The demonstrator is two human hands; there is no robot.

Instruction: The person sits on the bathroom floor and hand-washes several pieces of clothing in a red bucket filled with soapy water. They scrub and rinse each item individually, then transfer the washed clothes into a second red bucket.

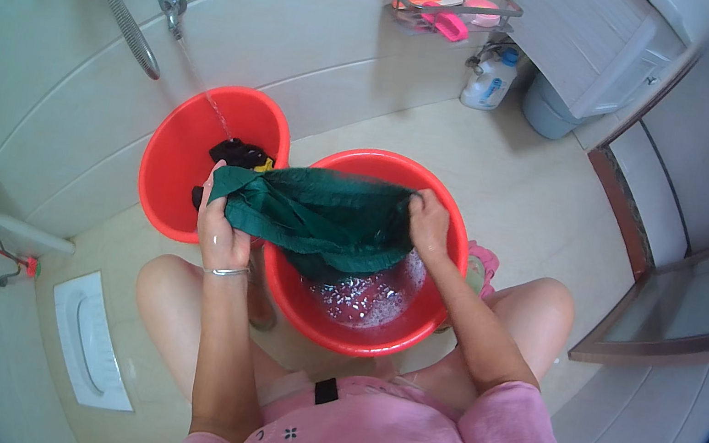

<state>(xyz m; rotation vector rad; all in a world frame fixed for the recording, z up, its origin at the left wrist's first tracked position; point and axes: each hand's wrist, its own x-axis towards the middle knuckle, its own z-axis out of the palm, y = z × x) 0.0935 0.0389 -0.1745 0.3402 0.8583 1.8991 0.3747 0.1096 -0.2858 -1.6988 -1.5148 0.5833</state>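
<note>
Both hands, left hand [222,228] and right hand [428,224], grip green cloth [318,216] over red tub [427,321], tiled floor [526,193].

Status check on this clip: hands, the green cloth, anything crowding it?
Left hand and right hand each shut on green cloth, stretched over soapy basin. Second basin touching at left, tap water running into it, dark clothes inside. Nothing blocking.

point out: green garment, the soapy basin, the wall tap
green garment [318,216]: head view, on the stretched cloth between the two hands.
soapy basin [372,343]: head view, on its near red rim.
wall tap [172,7]: head view, on the metal body above the running water.
</note>
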